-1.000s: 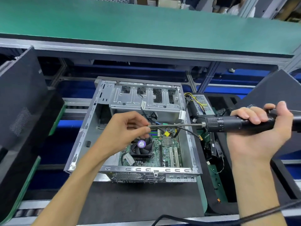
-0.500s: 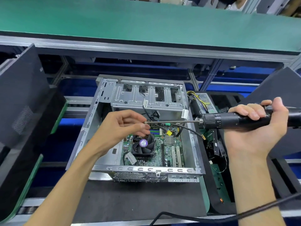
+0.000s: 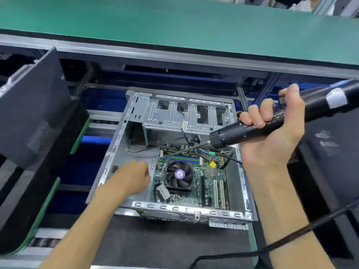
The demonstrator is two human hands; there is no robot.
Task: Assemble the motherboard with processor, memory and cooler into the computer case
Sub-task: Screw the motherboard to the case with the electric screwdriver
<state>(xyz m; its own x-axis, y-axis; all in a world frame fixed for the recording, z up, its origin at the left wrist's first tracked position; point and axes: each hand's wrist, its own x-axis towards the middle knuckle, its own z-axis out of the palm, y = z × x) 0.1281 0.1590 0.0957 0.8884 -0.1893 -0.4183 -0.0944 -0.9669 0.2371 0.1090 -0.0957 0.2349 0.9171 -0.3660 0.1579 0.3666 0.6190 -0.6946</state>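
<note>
**Reader:** Head camera view, looking down — what lies at the far left?

**Describer:** A black side panel [image 3: 33, 113] leans at the left edge, with a mesh patch on its face. Just right of it, on a dark mat [image 3: 165, 243] over the tabletop, sits the open grey computer case [image 3: 116, 150], lying on its side with its inside facing up.

**Reader:** Where are the hands?

**Describer:** The left hand [image 3: 132, 177] reaches into the case's bare left half. Its fingers are curled loosely inward, knuckles just beside the left edge of the motherboard [image 3: 196, 189]. Whether it pinches anything cannot be told; the fingertips are hidden.

**Reader:** And the board itself?

**Describer:** It lies flat in the right half of the case floor. The cooler [image 3: 179, 176], a black fan with a round purple label, sits near the board's middle. The memory slots [image 3: 182, 159], green and blue, run just behind the fan. A metal drive cage [image 3: 186, 115] fills the case's far end.

**Reader:** The right side?

**Describer:** The right hand [image 3: 272, 136] is wrapped firmly around a black electric screwdriver [image 3: 272, 123], held above the case's right wall. Its thin bit [image 3: 184, 151] slants down and left, the tip at the board's far left corner near the memory slots. A black cord [image 3: 252, 253] crosses the right forearm.
</note>
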